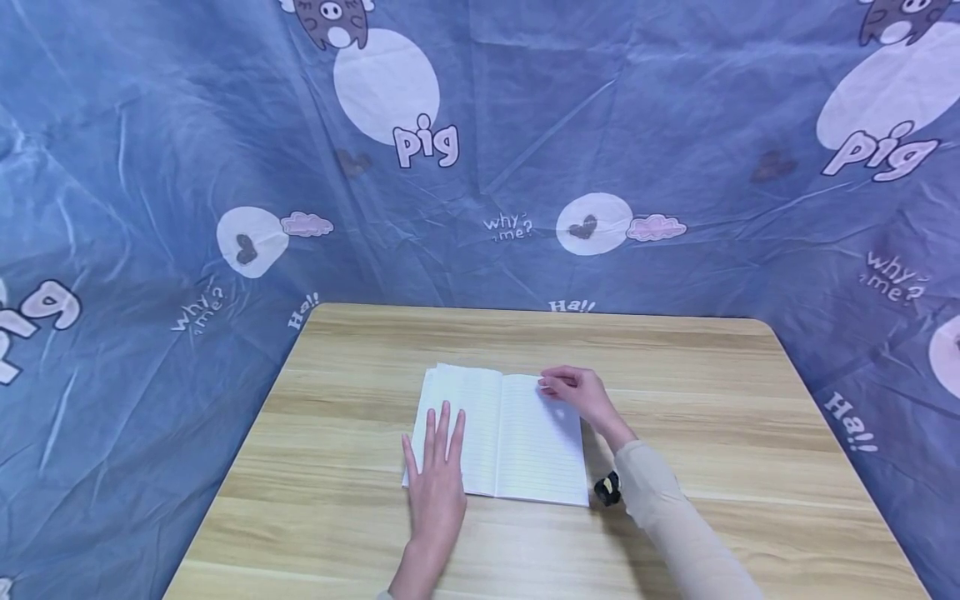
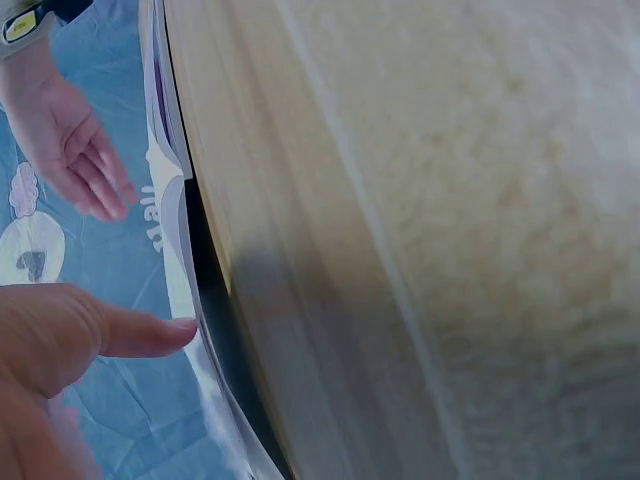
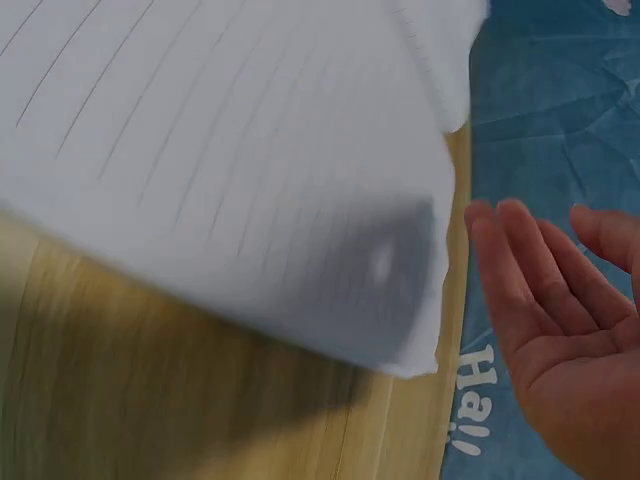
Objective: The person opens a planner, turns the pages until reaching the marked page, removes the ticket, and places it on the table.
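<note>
An open notebook (image 1: 536, 450) with lined white pages lies on the wooden table. My left hand (image 1: 438, 479) rests on the left page, fingers straight and spread. In the left wrist view, the left thumb (image 2: 150, 330) reaches to the edge of the pages. Over the upper right corner of the right page is my right hand (image 1: 581, 393), its fingers loosely bent. From the right wrist, that hand's fingers (image 3: 540, 275) appear apart from the page corner, with nothing between them and the thumb.
A small black object (image 1: 607, 489) with a yellowish patch shows beside the right sleeve, at the right wrist. The wooden table (image 1: 360, 350) extends around the notebook. Blue printed cloth (image 1: 480, 167) hangs behind it and along both sides.
</note>
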A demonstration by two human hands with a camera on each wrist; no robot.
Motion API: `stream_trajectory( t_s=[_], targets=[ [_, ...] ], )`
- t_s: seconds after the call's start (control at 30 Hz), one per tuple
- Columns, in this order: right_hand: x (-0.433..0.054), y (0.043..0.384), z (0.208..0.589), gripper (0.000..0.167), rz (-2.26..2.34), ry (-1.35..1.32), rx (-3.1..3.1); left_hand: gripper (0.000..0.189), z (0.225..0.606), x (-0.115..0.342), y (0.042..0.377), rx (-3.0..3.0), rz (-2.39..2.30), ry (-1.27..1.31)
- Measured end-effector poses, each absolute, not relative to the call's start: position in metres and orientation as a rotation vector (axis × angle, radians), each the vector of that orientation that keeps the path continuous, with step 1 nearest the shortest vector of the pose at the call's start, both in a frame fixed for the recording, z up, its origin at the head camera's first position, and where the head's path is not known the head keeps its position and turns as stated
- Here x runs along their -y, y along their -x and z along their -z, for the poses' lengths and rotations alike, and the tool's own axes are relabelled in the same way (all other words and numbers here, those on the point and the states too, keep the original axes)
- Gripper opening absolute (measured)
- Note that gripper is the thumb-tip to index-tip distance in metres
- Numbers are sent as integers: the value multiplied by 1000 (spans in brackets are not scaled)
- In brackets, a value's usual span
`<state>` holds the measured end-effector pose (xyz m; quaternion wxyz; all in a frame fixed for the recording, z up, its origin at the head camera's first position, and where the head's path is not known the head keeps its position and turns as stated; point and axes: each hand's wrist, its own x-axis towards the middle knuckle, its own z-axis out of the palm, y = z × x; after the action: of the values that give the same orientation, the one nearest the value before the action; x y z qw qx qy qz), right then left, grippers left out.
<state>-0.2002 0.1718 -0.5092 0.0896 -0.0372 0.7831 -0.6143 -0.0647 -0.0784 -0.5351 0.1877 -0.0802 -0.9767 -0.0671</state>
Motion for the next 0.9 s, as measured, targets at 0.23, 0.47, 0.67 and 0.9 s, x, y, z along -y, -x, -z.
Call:
stream_trajectory(
  t_s=[0.23,0.47,0.67,0.9],
  targets=[
    [-180,198,523,21,1375,368,-2801,77,537,75,60,2850,222,397],
    [-183,191,530,28,1107,527,-2930,59,542,71,57,2905,293,507],
    [-184,189,531,40,933,517,-2967,57,541,71,55,2974,325,506],
    [-185,192,534,46,846,477,-2984,56,544,72,53,2998,327,495]
  ],
)
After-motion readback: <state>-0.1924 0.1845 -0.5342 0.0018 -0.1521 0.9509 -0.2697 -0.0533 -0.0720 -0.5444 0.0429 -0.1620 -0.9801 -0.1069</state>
